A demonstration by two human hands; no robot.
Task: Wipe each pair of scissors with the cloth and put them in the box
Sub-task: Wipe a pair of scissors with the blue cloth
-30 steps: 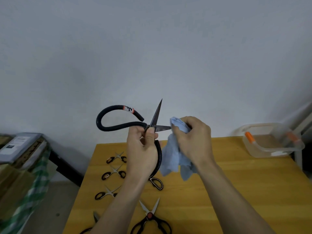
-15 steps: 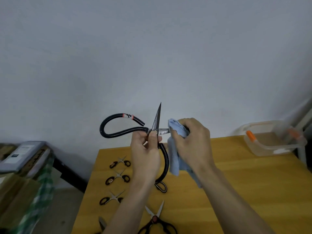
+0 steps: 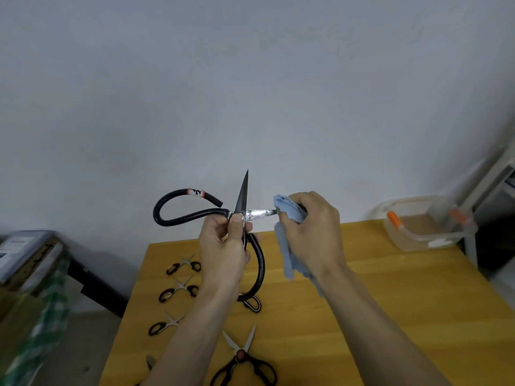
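Pointing one blade up, large scissors (image 3: pixel 242 215) aim the other rightward.

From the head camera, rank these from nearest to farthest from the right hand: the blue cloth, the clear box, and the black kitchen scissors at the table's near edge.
1. blue cloth, gripped in the right hand.
2. black kitchen scissors, below-left.
3. clear box, far right.

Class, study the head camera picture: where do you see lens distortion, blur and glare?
Head view: wide-angle bending tilts the shelf frame at the right edge; the checked cloth at lower left is smeared; the horizontal blade of the large scissors glints; the table is evenly lit.
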